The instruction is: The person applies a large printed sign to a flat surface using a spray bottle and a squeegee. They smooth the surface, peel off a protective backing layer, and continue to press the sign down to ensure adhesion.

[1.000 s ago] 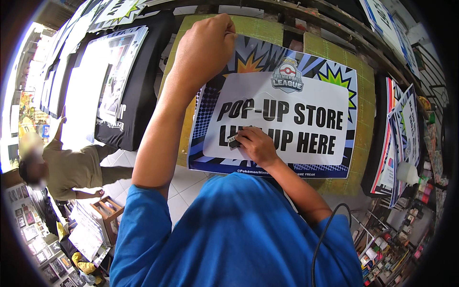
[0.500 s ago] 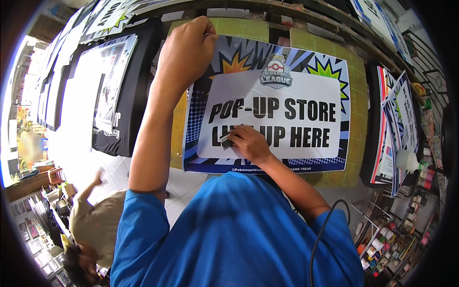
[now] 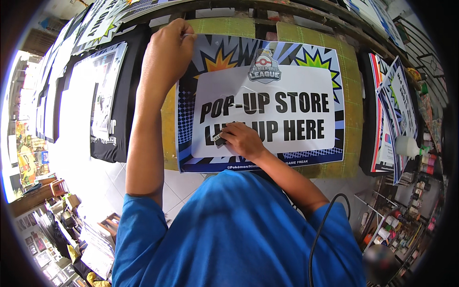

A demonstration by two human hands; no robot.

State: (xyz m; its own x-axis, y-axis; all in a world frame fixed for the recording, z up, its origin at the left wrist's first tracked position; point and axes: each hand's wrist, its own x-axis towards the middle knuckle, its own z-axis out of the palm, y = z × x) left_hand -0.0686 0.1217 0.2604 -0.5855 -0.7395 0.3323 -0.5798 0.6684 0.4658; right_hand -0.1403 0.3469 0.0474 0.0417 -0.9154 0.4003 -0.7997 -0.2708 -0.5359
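A large printed poster (image 3: pixel 267 115) lies flat in front of me, with a white centre panel, bold black lettering, a ball-shaped logo and orange and green starbursts. Above its upper left corner, my left hand (image 3: pixel 172 48) is closed in a pinch. What its fingertips grip is hidden. My right hand (image 3: pixel 244 140) rests on the lower left of the white panel, its fingers closed around a small dark squeegee-like block (image 3: pixel 218 140). That block touches the poster over the lower line of letters. Faint pale reflections cross the poster's surface.
Under the poster is a yellow-green gridded cutting mat (image 3: pixel 351 110). Black cloth with printing (image 3: pixel 110 138) and shiny printed sheets lie to the left. More printed boards (image 3: pixel 392 115) are stacked at the right beside a white bottle (image 3: pixel 406 146). A black cable (image 3: pixel 318 234) runs over my right side.
The view has shifted slightly, so poster and hands sit a little further left. Both hands keep their grip. The person at the lower left is out of view there.
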